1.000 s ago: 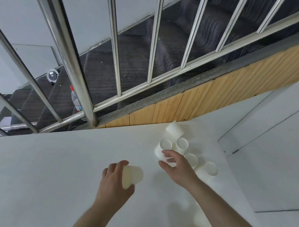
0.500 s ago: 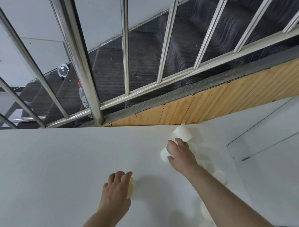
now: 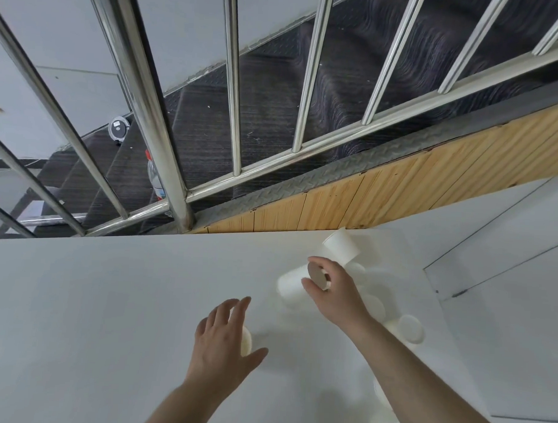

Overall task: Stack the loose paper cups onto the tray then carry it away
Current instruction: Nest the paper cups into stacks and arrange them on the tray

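Head view: right hand (image 3: 333, 290) grips a white paper cup (image 3: 292, 284), fingers (image 3: 317, 262) and thumb curled round its base end; cup is tipped on its side, base toward the hand, lifted off the white surface (image 3: 91, 315). Left hand (image 3: 222, 340) sits over a second paper cup (image 3: 246, 339) standing on the surface nearer the camera than the held cup; fingers spread loosely over its top, thumb out to the side, can't tell if they actually clamp it. Cluster of loose cups (image 3: 408, 327) just past the right hand, one tilted cup (image 3: 341, 247) at the cluster's far edge. More cups (image 3: 382, 420) under the right forearm. Steel railing (image 3: 149, 87) beyond the cluster, plastic bottle (image 3: 154, 177) behind the railing post.
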